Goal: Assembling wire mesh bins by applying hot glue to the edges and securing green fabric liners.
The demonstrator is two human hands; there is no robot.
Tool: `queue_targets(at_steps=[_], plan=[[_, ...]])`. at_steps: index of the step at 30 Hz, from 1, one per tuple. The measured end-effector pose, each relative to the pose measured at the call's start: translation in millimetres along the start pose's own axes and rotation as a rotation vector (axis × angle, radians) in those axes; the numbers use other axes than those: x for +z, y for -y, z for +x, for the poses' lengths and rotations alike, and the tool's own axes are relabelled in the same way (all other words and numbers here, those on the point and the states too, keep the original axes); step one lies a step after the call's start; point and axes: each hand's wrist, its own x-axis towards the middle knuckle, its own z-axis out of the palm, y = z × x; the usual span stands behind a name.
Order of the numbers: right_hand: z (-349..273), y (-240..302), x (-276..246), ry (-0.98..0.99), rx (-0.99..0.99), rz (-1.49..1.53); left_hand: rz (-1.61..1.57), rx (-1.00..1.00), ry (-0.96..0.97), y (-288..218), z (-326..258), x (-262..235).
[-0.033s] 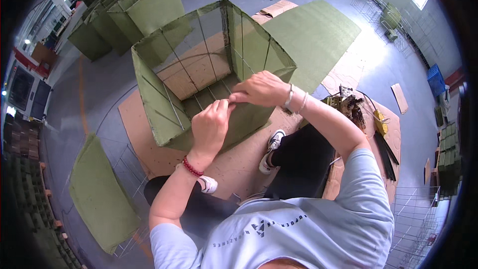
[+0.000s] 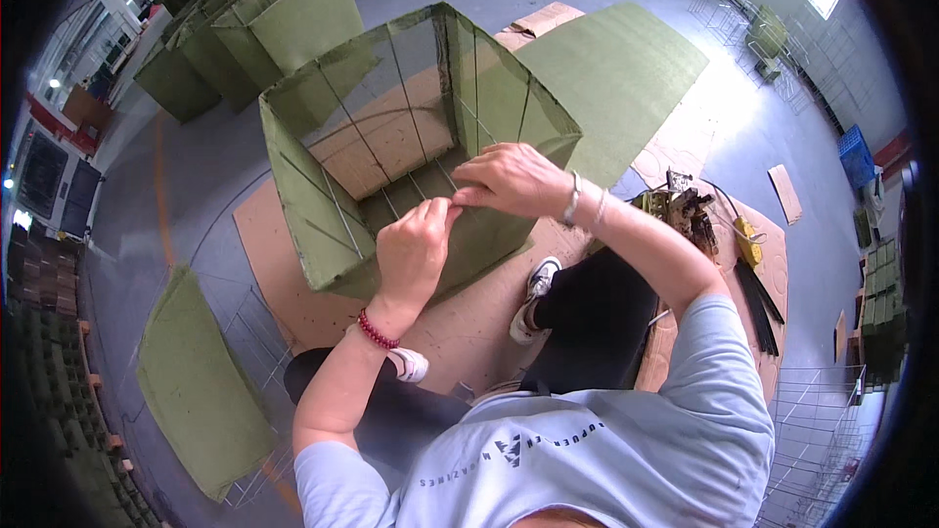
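Observation:
A green fabric box (image 2: 293,186) with an open top and thin wire rods inside stands in front of me. My left hand (image 2: 413,242) is closed in a pinch at the middle of the box's near rim. My right hand (image 2: 514,181) pinches the same rim just to the right, its fingertips meeting those of the left. The bit of edge between the fingers is hidden. Through the box's far side, a mesh or opening shows the brown cardboard beyond.
Cardboard sheets (image 2: 489,342) lie under the box and my feet. A flat green sheet (image 2: 616,78) spreads behind right; a green panel (image 2: 201,386) leans on a wire frame at left. A greasy metal machine (image 2: 690,210) sits right. More green boxes (image 2: 303,20) stand back left.
Both hands stay at the near rim. My right hand's fingers have shifted very slightly; the box has barely moved.

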Motion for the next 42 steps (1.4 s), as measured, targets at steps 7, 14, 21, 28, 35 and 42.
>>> queue_targets(at_steps=[7,14,21,28,35,42], plan=[[-13.5,9.7,-16.7,0.176,0.147,0.058,-0.074,0.034,0.073,0.8,5.1,-8.4],[1.2,0.1,-0.8,0.048,-0.031,0.087,-0.068,0.091,0.089,26.9,13.0,-18.3],[18.6,28.7,4.8,0.318,0.037,-0.014,-0.125,-0.045,0.387,36.1,-2.7,-35.8],[41.4,13.5,4.5,0.724,0.193,-0.026,-0.397,-0.179,0.829,46.7,34.7,-38.0],[36.3,-77.4,-70.7,-0.232,0.613,-0.047,0.058,-0.425,-0.129,144.8,21.6,-79.9],[33.3,-141.7,-25.5,-0.124,0.515,-0.377,0.21,-0.75,0.268,260.4,30.2,-38.6]])
